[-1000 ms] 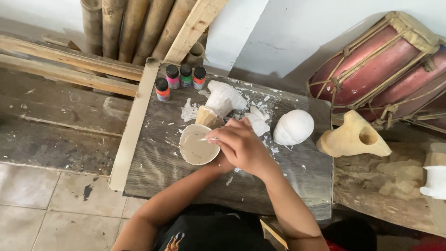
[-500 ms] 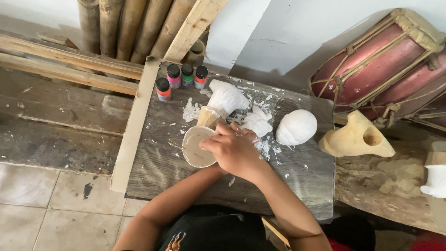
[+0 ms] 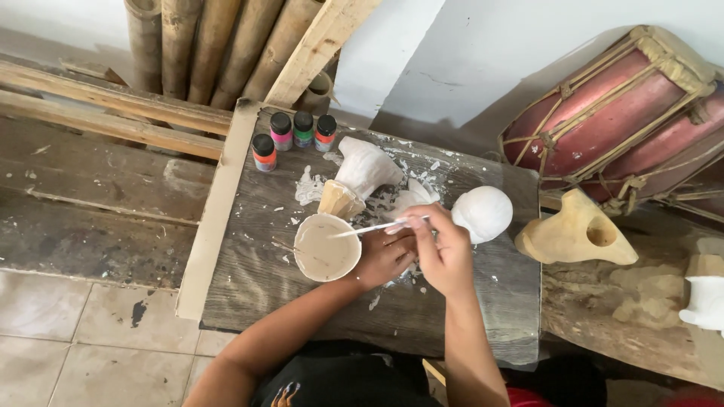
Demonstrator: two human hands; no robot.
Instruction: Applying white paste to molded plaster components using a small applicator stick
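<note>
Here, low in the middle of the frame, the left hand (image 3: 385, 260) cups the side of a shallow bowl (image 3: 326, 246) of pale paste on the dark wooden board (image 3: 483, 301), while the right hand (image 3: 441, 249) pinches a thin white-smeared stick (image 3: 373, 227) whose tip reaches over the bowl. Just beyond stand a white-coated carved piece (image 3: 366, 169) and a round white one (image 3: 483, 213), and farthest, at upper left of the board, four small paint bottles (image 3: 294, 134).

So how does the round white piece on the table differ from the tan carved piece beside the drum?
The round white piece is coated white, smooth and egg-like; the tan carved piece is bare, pointed, with a hole. The white one sits on the dark table, the tan one off its right end. Both lie untouched by either hand.
</note>
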